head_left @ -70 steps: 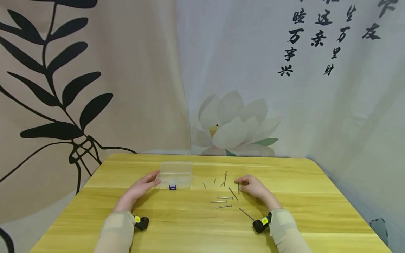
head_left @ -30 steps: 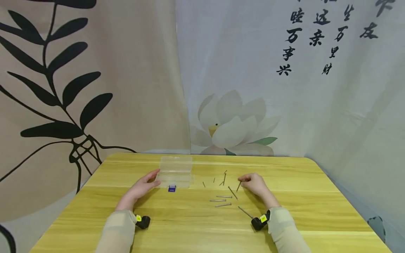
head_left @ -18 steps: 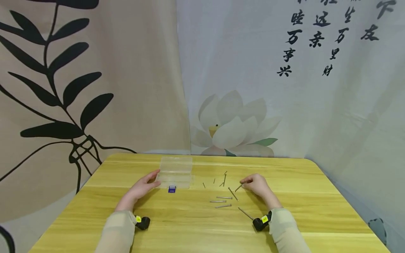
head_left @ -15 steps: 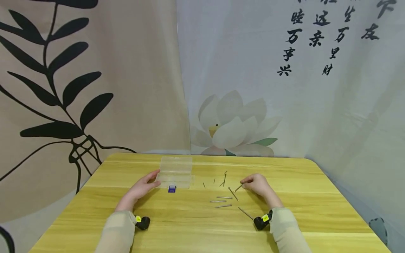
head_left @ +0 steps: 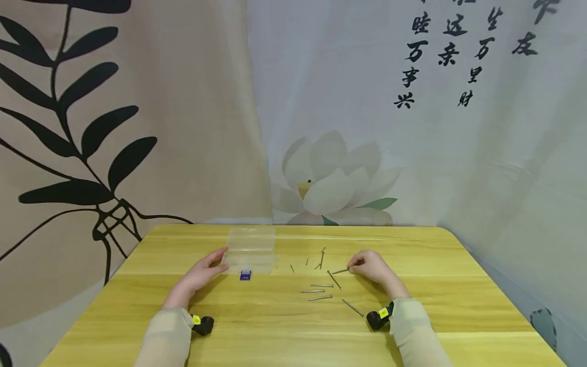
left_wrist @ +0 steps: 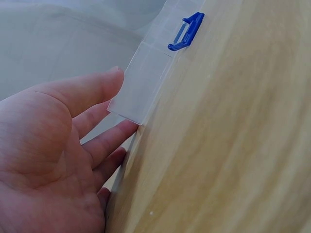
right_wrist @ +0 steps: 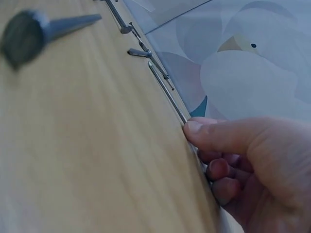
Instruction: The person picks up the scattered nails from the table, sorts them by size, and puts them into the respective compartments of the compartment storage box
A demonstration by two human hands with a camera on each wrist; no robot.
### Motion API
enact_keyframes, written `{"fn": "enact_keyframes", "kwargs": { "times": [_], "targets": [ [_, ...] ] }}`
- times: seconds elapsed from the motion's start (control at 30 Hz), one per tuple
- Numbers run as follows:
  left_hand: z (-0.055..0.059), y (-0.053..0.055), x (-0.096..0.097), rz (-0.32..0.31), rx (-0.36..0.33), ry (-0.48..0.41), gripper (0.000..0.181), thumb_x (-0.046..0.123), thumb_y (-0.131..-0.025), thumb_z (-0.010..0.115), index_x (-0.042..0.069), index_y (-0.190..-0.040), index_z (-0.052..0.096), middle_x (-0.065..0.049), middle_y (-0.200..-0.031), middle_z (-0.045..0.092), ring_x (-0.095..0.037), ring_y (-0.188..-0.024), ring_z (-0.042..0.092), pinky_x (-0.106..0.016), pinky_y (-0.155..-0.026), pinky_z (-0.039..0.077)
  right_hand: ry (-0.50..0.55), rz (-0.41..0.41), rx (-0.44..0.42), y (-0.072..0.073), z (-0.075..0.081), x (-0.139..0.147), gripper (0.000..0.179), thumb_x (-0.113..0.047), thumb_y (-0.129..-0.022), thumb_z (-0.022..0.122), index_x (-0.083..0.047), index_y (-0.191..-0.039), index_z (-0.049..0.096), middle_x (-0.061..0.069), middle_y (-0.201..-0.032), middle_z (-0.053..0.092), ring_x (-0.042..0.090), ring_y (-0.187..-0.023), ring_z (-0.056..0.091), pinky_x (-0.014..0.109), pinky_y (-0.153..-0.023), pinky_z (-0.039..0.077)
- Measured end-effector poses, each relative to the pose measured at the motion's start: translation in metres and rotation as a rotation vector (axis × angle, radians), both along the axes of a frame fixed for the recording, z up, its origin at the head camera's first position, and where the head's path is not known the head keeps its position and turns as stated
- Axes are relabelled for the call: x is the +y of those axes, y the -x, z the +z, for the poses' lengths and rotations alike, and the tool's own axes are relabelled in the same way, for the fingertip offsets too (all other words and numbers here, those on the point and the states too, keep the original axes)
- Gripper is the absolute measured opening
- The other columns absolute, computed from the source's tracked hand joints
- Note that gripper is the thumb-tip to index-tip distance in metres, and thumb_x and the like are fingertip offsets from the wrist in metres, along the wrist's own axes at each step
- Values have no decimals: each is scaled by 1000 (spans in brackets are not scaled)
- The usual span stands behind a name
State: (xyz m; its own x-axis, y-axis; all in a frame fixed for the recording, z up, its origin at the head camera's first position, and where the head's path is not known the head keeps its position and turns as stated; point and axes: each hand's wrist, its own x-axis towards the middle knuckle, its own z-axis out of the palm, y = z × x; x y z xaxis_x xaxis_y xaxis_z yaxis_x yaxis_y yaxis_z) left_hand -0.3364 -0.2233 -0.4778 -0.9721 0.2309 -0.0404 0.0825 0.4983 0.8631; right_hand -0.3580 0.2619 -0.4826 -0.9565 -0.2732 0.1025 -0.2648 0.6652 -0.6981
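It seems an indoor place; the exact kind I cannot tell. Behind the wood-grained table (head_left: 257, 326) hang curtains (head_left: 197, 127), printed with dark leaves (head_left: 109, 128), a pale lotus (head_left: 330, 193) and Chinese characters (head_left: 448, 53).

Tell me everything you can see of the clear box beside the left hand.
The box is clear, rectangular and looks like plastic. Its lid is open on the far side, and a blue latch sits at the near side. It rests on the table, left of centre, with the left hand touching its left end. No contents show inside.
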Motion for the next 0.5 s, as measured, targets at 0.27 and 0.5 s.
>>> {"fn": "enact_keyframes", "kwargs": {
  "times": [0.27, 0.5],
  "targets": [
    [-2, -4, -2, 17, -15, 15, 64, 28, -100, 55, 9, -154, 25, -27, -153, 25, -48, -139, 22, -65, -108, 18, -53, 119, 38, 0, 0, 1, 4, -5, -88, 67, -3, -85, 67, -2, -81, 60, 15, -75, 52, 34, -71, 45],
    [-2, -1, -1, 11, 3, -8, 63, 27, -100, 55, 8, -153, 27, -28, -153, 26, -47, -139, 22, -63, -109, 19, -34, 73, 16, -2, 5, -1, 6, -4, -95, 58, -4, -92, 63, 1, -87, 60, 16, -78, 50, 35, -73, 43]
  ]
}}
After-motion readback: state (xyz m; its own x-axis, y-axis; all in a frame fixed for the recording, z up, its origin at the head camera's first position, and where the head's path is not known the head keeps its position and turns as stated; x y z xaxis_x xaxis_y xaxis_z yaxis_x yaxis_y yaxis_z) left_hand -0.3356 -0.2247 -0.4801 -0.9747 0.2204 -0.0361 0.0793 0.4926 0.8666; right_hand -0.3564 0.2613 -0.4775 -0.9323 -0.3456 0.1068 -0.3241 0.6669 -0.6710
